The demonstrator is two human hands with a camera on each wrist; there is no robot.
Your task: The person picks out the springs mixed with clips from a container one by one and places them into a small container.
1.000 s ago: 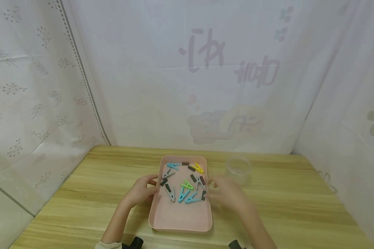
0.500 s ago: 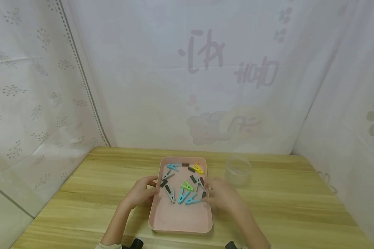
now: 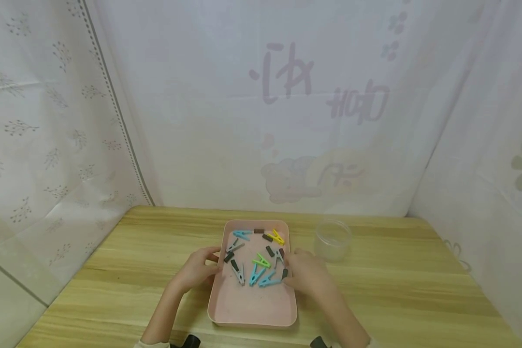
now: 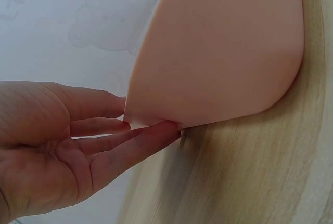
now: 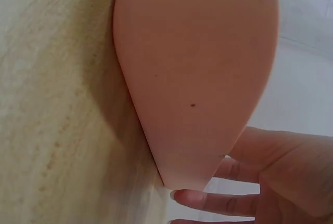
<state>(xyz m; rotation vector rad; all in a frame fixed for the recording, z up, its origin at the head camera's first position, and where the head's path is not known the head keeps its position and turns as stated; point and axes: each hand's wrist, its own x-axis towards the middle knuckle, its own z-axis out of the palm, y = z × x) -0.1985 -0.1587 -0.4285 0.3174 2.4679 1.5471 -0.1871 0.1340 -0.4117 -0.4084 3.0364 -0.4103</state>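
A shallow pink tray [image 3: 252, 307] lies on the wooden table, bearing several plastic clothespins: light blue, grey, one green clothespin [image 3: 261, 261] and one yellow clothespin [image 3: 276, 237]. Small dark blocks [image 3: 228, 256] are scattered among them. On the tray's left side, my left hand [image 3: 195, 270] holds the edge, its fingertips against the rim and lower outer wall [image 4: 223, 42]. Opposite it, my right hand [image 3: 308, 273] grips the right rim, with some fingers reaching over the edge and another against the outside wall [image 5: 197, 78]. In the head view, the right hand partly covers a dark block.
A clear round plastic container [image 3: 332, 241] stands behind and right of the tray. Wood-grained table [image 3: 396, 280] extends to both sides. Printed white curtains [image 3: 226, 121] hang along the back and sides. A small dark striped piece [image 3: 258, 231] lies at the tray's far end.
My right hand has moved left onto the tray's right rim. The left hand stays at the left edge. Tray and clothespins keep their places apart from a slight view shift.
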